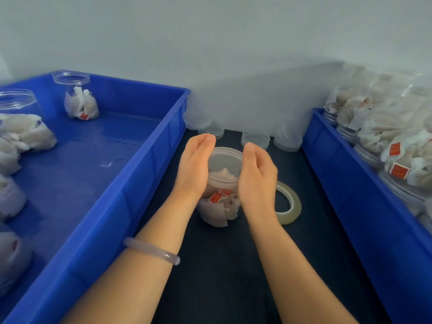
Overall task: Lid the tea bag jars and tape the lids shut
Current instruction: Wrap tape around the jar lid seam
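Blue bins (149, 150) (332, 164) hem jar (224, 160) and tape roll (295, 206); left hand (196, 164), right hand (257, 176) flank jar, grip spread.

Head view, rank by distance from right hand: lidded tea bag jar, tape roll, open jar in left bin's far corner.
1. Clear lidded plastic tea bag jar, just left of right hand.
2. Clear tape roll, lying flat, right side.
3. Open clear jar, far corner of blue left bin.
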`<move>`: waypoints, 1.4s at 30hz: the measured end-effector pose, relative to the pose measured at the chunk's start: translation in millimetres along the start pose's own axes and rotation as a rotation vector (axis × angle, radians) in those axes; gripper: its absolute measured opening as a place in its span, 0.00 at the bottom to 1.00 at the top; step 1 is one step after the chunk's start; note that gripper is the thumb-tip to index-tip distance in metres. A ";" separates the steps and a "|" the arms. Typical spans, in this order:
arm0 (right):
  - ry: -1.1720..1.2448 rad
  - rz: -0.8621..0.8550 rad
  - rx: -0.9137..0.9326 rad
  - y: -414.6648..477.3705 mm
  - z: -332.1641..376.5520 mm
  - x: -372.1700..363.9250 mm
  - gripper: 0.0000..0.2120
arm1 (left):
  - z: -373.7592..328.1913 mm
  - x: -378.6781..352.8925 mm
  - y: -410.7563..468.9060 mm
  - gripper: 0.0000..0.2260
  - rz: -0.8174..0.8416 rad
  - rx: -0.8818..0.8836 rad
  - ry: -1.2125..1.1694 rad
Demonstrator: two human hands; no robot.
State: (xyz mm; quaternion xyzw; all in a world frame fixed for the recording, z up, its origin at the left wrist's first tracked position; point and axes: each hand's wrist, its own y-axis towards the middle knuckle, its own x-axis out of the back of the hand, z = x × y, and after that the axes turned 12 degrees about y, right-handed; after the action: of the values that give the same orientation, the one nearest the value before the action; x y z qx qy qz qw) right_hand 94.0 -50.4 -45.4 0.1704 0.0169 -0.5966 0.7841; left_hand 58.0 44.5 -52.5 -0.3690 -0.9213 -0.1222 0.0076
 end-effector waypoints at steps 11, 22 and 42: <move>-0.044 -0.088 0.085 -9.5 -7.3 -15.7 0.09 | -2.0 -13.7 -13.8 0.09 -0.195 -0.036 -0.079; 0.018 -0.025 -0.066 -14.3 -15.4 -10.1 0.27 | 6.9 -5.1 -10.3 0.17 0.000 -0.056 -0.133; 0.037 -0.168 0.058 -17.1 -17.0 -19.5 0.22 | 6.7 -12.6 -14.4 0.12 -0.164 -0.068 -0.043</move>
State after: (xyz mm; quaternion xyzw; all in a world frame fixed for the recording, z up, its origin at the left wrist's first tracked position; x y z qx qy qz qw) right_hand 75.3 -31.3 -61.0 0.2022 0.0284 -0.6572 0.7255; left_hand 58.0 27.4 -63.5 -0.2948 -0.9437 -0.1458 -0.0349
